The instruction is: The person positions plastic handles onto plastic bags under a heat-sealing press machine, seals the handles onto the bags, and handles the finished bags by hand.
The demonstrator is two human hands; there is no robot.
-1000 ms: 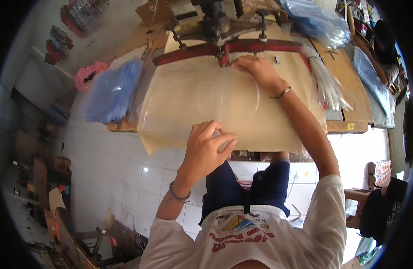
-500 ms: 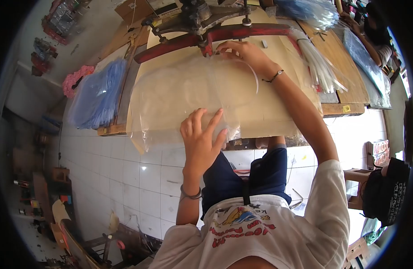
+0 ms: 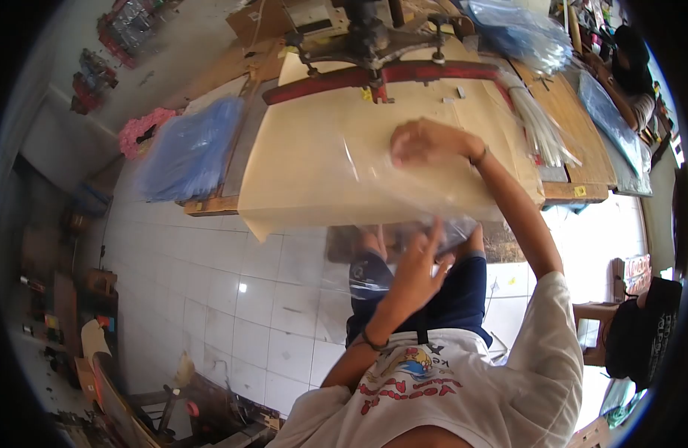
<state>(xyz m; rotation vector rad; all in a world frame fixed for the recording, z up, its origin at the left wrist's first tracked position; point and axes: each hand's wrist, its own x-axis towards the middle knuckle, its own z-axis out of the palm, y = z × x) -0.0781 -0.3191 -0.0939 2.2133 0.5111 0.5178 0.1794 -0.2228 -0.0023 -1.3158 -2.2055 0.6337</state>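
Observation:
A clear plastic sheet (image 3: pixel 359 168), smeared by motion, hangs from the brown paper (image 3: pixel 307 142) over the front edge toward my lap. My left hand (image 3: pixel 421 272) is at the plastic's lower part above my thighs, its fingers apart. Whether it grips the film is hard to see. Over the paper, my right hand (image 3: pixel 430 142) is blurred and its fingertips cannot be made out. Beyond it stands a machine with a red bar (image 3: pixel 418 72) and a small red bracket at its middle. Small grey pieces (image 3: pixel 460 92) lie on the paper behind my right hand.
Blue plastic sheets (image 3: pixel 195 149) and a pink bundle (image 3: pixel 141 131) lie on the left. On the right are clear strips (image 3: pixel 538 127), blue plastic (image 3: pixel 519 37) and another person (image 3: pixel 631 71). A wooden stool (image 3: pixel 594 328) stands at the lower right.
The plastic sheet has slid off the paper toward my lap. My left hand moved down and right with it. My right hand came back from the red bracket toward me.

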